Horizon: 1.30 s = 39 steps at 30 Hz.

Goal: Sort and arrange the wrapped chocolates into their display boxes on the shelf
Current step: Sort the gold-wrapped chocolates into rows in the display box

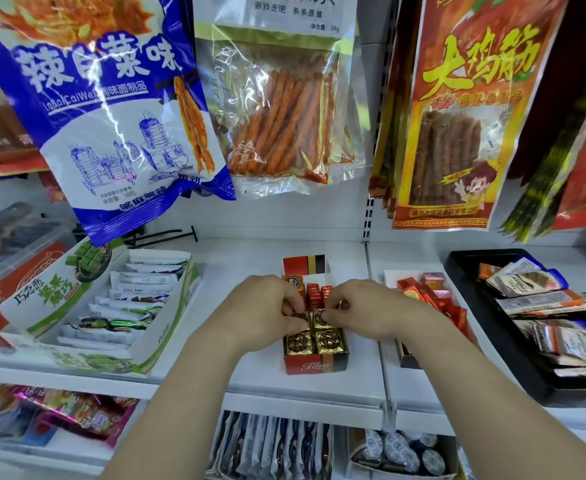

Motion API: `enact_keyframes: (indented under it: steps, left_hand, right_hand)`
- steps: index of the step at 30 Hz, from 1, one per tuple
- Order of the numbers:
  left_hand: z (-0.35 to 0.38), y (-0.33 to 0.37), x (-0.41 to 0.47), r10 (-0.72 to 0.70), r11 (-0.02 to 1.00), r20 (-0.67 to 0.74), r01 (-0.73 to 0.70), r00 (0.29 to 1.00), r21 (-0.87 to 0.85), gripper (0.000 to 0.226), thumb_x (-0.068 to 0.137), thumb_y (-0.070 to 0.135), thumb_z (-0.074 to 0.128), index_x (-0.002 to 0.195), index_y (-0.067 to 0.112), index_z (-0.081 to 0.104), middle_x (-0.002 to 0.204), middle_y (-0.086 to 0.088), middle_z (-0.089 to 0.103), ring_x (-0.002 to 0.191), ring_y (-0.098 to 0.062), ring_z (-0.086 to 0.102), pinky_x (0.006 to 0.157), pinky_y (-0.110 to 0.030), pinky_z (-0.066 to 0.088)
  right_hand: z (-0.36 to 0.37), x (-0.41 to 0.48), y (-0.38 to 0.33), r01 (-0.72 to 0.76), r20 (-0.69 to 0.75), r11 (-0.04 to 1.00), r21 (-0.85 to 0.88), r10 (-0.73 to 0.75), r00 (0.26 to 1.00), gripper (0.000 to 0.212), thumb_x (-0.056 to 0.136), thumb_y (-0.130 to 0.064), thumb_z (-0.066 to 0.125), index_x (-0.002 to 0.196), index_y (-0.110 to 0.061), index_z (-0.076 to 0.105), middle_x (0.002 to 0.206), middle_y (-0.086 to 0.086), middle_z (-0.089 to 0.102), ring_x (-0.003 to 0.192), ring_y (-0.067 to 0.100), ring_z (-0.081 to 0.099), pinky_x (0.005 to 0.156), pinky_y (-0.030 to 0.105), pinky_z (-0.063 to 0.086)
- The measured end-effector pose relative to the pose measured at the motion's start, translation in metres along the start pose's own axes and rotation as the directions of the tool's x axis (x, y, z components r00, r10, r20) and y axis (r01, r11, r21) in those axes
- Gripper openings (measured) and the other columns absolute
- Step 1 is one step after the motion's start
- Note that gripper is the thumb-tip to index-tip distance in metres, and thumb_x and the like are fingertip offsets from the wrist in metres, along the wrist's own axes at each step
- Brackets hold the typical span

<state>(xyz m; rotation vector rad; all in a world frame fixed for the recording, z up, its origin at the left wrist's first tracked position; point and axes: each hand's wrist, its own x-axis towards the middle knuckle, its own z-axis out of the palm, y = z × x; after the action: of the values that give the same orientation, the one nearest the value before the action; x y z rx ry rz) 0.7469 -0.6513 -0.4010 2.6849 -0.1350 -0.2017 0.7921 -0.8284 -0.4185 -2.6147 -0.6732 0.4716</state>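
A narrow red, gold and black display box (315, 363) stands on the white shelf at the centre. Gold-wrapped chocolates (314, 341) fill its front part, and red-wrapped chocolates (317, 294) stand further back. My left hand (267, 313) pinches a gold chocolate in the second row on the left side. My right hand (360, 311) pinches the gold chocolate beside it on the right. Both hands hover over the middle of the box and hide part of its contents. To the right, a second box (423, 292) holds red and pink wrapped chocolates in a loose heap.
A green and white box of wrapped bars (111, 306) sits at the left. A black tray (513, 344) with flat sachets lies at the right. Snack bags (111, 109) hang above, close to the shelf. A lower shelf holds more packets (277, 445).
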Motion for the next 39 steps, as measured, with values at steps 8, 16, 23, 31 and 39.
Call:
enact_keyframes:
  steps: [8,16,23,31,39]
  left_hand:
    - [-0.005,-0.007,0.006,0.042,0.997,-0.014,-0.043,0.999,-0.058,0.010,0.084,0.027,0.072,0.093,0.025,0.075,0.087,0.015,0.064,0.064,0.007,0.051,0.054,-0.004,0.035]
    - [0.005,0.000,0.049,0.054,0.998,-0.257,-0.057,0.965,-0.003,0.027,0.085,0.033,0.067,0.112,0.031,0.069,0.109,0.006,0.057,0.111,-0.016,0.044,0.089,-0.027,0.041]
    - [0.018,-0.001,0.061,0.007,0.986,-0.062,0.003,0.998,0.167,0.046,0.082,0.033,0.065,0.127,0.029,0.058,0.124,-0.002,0.043,0.120,-0.023,0.028,0.097,-0.031,0.038]
    - [0.019,0.001,0.061,0.061,0.992,-0.127,-0.046,0.990,0.120,0.040,0.075,0.028,0.073,0.114,0.025,0.066,0.118,0.001,0.047,0.115,-0.021,0.032,0.093,-0.028,0.039]
    - [-0.003,0.002,0.042,-0.068,0.939,-0.338,-0.054,0.939,-0.339,0.017,0.074,0.030,0.074,0.089,0.030,0.066,0.080,0.015,0.068,0.076,0.001,0.062,0.067,-0.017,0.049]
  right_hand:
    - [-0.012,0.002,0.005,0.003,-0.147,0.966,0.258,0.037,0.988,0.023,0.093,-0.039,0.056,0.104,-0.023,0.070,0.092,-0.013,0.059,0.074,-0.001,0.052,0.068,0.020,0.042]
    - [0.002,0.020,0.006,-0.021,-0.192,0.998,0.064,0.033,0.981,0.030,0.093,-0.028,0.057,0.122,-0.022,0.063,0.104,0.002,0.060,0.097,0.016,0.055,0.078,0.024,0.042]
    - [-0.001,0.024,0.008,-0.048,-0.181,0.998,-0.028,0.043,0.983,0.030,0.090,-0.027,0.061,0.118,-0.020,0.066,0.105,0.003,0.064,0.100,0.020,0.058,0.084,0.031,0.050]
    - [-0.005,0.025,0.008,-0.022,-0.197,1.000,0.000,0.022,0.980,0.026,0.083,-0.025,0.069,0.109,-0.021,0.070,0.081,-0.009,0.049,0.086,0.015,0.051,0.077,0.027,0.046]
    - [-0.012,0.018,0.004,0.044,-0.263,0.998,0.051,-0.030,0.964,0.022,0.078,-0.033,0.074,0.100,-0.030,0.072,0.100,-0.004,0.047,0.099,0.015,0.054,0.083,0.029,0.047]
